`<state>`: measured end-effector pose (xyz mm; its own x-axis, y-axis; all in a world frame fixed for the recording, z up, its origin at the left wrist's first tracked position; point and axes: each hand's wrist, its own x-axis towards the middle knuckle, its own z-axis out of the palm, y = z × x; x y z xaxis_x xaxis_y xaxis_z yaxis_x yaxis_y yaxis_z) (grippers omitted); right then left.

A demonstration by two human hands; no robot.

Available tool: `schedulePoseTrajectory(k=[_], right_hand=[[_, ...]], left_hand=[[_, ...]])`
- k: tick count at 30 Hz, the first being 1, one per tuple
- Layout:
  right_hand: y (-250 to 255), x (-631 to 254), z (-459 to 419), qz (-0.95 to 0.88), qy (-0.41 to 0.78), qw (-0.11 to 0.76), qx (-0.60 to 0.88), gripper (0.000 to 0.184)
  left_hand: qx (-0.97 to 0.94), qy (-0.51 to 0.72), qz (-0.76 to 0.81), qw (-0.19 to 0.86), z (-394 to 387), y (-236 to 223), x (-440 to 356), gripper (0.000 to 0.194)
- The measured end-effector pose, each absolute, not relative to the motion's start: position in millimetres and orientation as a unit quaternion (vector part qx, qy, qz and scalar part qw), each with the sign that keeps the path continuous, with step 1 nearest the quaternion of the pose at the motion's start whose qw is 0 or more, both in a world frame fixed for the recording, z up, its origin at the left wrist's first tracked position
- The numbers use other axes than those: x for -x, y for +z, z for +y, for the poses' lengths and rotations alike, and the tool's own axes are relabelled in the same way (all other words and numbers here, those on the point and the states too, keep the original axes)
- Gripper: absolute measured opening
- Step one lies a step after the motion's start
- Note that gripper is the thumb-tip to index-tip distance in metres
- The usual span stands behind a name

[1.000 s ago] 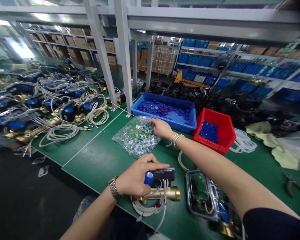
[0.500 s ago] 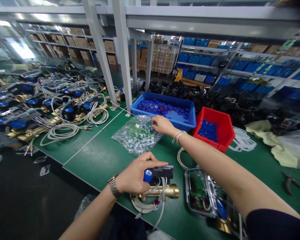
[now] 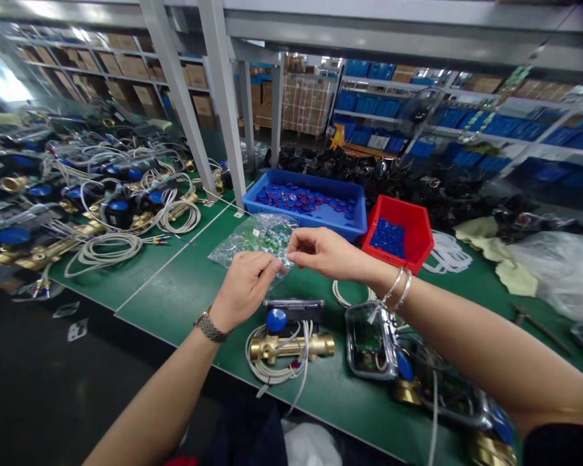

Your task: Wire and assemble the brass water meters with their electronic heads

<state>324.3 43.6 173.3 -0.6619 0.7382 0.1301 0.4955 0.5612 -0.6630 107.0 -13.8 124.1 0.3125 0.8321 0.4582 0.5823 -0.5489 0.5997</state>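
The left hand (image 3: 245, 285) and right hand (image 3: 325, 251) are close together by the clear bag of little bits (image 3: 233, 247), fingers curled in, though I cannot tell if they pinch anything, and the brass pipe (image 3: 291, 347) lies nearer on the green table (image 3: 175, 294).

I count one left hand (image 3: 243, 286), one right hand (image 3: 329, 252), two bangles (image 3: 406, 288), one wristwatch (image 3: 210, 326), one blue tray (image 3: 344, 193), one red bin (image 3: 420, 236), one parts bag (image 3: 230, 246); left of frame, brass-bodied units (image 3: 58, 251) past counting.
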Motion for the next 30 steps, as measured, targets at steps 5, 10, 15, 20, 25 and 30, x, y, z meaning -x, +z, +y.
schedulePoseTrajectory(k=[5,10,15,20,25,30], right_hand=[[167,-375,39,-0.824,0.292,0.146,0.463,0.006],[155,-363,20,-0.806,0.427,0.154,0.379,0.033],[156,-341,20,-0.799,0.418,0.236,0.363,0.019],[153,-362,37,-0.787,0.429,0.235,0.376,0.018],[141,-380,43,-0.753,0.472,0.244,0.388,0.020],[130,-377,42,-0.762,0.500,0.184,0.367,0.015]], left_hand=[[-0.782,0.357,0.476,0.183,-23,124,-108,0.035],[-0.797,0.332,0.466,0.193,-34,119,-130,0.036],[-0.787,0.334,0.472,0.216,-40,119,-137,0.037],[-0.761,0.360,0.485,0.235,-45,115,-127,0.038],[-0.758,0.353,0.509,0.205,-54,109,-132,0.033],[-0.777,0.262,0.537,0.198,-66,103,-143,0.043]])
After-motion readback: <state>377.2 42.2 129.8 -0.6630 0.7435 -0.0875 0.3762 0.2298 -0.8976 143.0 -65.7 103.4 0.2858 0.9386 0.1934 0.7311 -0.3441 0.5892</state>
